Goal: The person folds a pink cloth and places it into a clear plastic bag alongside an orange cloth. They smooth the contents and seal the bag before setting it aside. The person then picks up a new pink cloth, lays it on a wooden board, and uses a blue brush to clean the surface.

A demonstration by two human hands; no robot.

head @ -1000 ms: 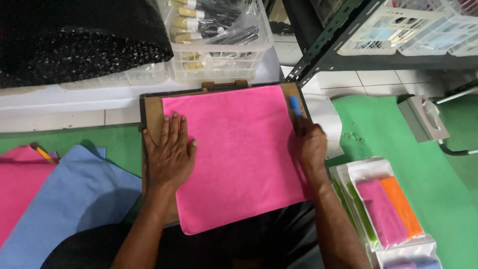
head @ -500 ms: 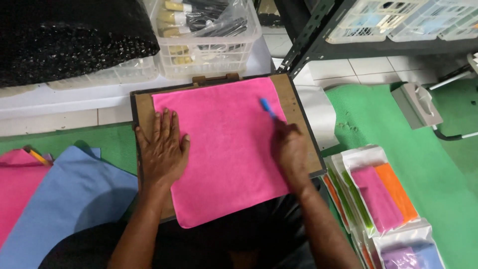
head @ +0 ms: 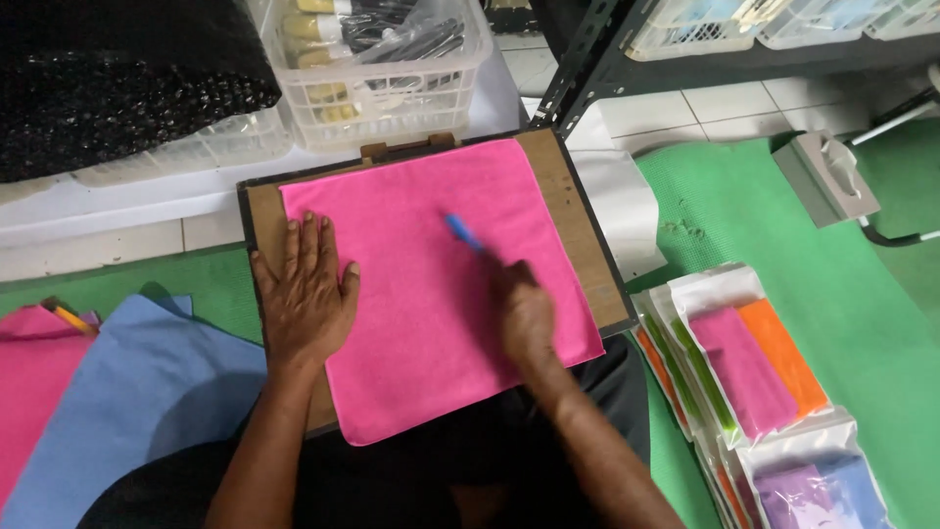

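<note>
One pink cloth point(head: 431, 284) lies spread flat on a brown wooden board point(head: 578, 230) across my lap, covering most of the board and hanging a little over its near edge. It looks like soft, napped microfibre: light, limp, with no stiffness of its own, so I judge it will crease and drag under any sideways push unless something pins it. Corners or a hem look like the best places to take hold; a pinch in the middle would only raise a tent.

My left hand point(head: 305, 294) rests on the cloth's left edge, palm down and fingers spread flat, holding nothing, only pressing the fabric to the board. My right hand point(head: 524, 318) sits on the cloth right of centre, its grip closed around a slim blue tool point(head: 462, 233) like a pen or brush, whose tip points up and left over the fabric. The hand is motion-blurred, so I cannot tell whether the tip touches.

Left of the cloth, a blue sheet point(head: 137, 411) and another pink one point(head: 34, 392) lie on the green mat point(head: 764, 216). Beyond the cloth's far edge stands a white plastic basket point(head: 382, 69) of bottles, and a black bubble-textured bundle point(head: 117, 78) lies to the far left. Right of the cloth, clear packets point(head: 754, 372) of folded cloths, pink and orange among them, lie stacked on the mat.
</note>
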